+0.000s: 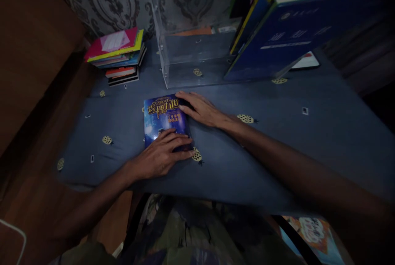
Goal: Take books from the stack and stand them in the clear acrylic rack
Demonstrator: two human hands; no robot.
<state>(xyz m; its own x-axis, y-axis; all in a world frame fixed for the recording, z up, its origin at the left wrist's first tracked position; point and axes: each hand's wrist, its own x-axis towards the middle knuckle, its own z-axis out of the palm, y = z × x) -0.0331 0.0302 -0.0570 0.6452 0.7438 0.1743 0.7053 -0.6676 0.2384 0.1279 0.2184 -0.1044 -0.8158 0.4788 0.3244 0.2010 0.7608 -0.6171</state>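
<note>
A blue book (165, 112) with gold lettering lies flat on the table, its title upside down to me. My left hand (162, 152) rests across the book's near edge, fingers stretched out over the cover and the thumb by its near right corner. At the far right corner, my right hand (200, 108) touches the book with its fingers extended and slightly apart. Neither hand is wrapped around the book. The lower part of the cover is hidden under my left hand.
A clear acrylic rack (165, 63) stands at the back, with large upright books, one a dark blue volume (271, 38), on its right side. Left of it is a stack of books (119, 53). A dark blue tablecloth (277, 145) with a pineapple print covers the table.
</note>
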